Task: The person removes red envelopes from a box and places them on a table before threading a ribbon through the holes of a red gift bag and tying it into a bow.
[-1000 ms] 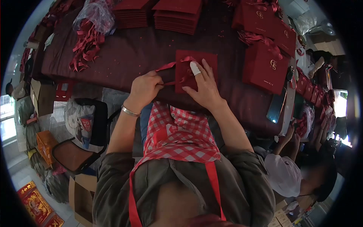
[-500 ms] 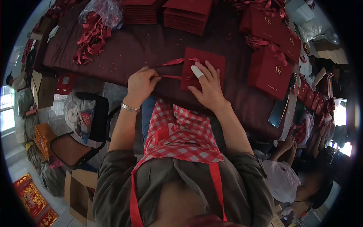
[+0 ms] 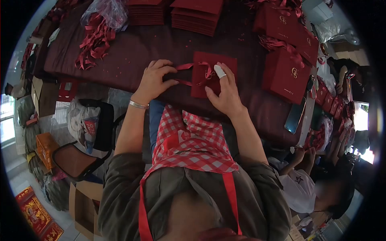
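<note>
A flat dark red paper bag (image 3: 213,64) lies on the maroon table (image 3: 136,48) in front of me. A red ribbon (image 3: 185,66) runs from the bag's left edge towards my left hand. My left hand (image 3: 156,78) pinches the ribbon's ends just left of the bag. My right hand (image 3: 225,90) presses down on the bag, its taped white fingertip beside the ribbon's knot.
Stacks of flat red bags (image 3: 195,14) stand at the table's far edge. Loose ribbons (image 3: 94,40) lie far left under a plastic bag. Finished bags with gold logos (image 3: 287,74) stand right, a phone (image 3: 295,114) beside them. Another person (image 3: 317,188) sits lower right.
My left hand has moved right towards the bag, so the ribbon is slacker and shorter between hand and bag. My right hand has shifted slightly right on the bag.
</note>
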### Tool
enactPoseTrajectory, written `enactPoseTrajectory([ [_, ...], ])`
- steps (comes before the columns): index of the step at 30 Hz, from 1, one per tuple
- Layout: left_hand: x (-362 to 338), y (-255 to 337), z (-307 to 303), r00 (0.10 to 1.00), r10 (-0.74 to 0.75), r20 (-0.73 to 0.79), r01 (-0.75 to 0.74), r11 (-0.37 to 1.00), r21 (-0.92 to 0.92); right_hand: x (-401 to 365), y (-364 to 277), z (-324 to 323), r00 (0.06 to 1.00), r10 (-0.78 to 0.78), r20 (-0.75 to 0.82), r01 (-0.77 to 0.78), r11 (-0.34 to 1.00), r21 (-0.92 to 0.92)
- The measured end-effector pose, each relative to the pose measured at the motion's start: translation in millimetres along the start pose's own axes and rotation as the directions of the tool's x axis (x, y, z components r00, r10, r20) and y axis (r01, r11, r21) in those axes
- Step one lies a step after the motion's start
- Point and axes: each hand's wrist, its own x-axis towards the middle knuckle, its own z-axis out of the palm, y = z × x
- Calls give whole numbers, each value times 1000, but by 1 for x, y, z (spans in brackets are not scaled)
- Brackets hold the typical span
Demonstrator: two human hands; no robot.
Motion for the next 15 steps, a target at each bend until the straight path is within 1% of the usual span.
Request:
enactPoseTrajectory([
  [2,0,-2,1,998,-39,54,42,997,-65,1,2,-4,999,27,19,-26,999,-19],
  [3,-1,-3,2,998,-43,55,46,997,-65,0,3,-3,999,27,22,-27,999,-17],
  [6,-1,-5,5,1000,-25,13,25,998,-52,1,5,-1,999,27,26,-25,998,-59],
  [8,-1,-4,2,1000,-22,-15,20,993,-117,1,0,-2,999,21,48,-15,993,-120],
  [9,-2,-1,1,1000,-20,-15,19,993,-118,1,1,-2,999,22,47,-16,992,-122],
  [11,-4,4,-1,979,-203,-22,185,928,-324,0,2,-1,999,14,40,-10,994,-106],
  [12,-3,4,-2,978,-206,-24,188,928,-323,1,2,-1,999,12,43,-7,994,-104],
  [14,-2,3,-5,981,-183,65,194,931,-310,0,2,-1,999,11,52,-5,992,-126],
  [15,-2,3,-5,981,-184,63,194,931,-309,1,2,-1,999,9,52,-3,992,-125],
])
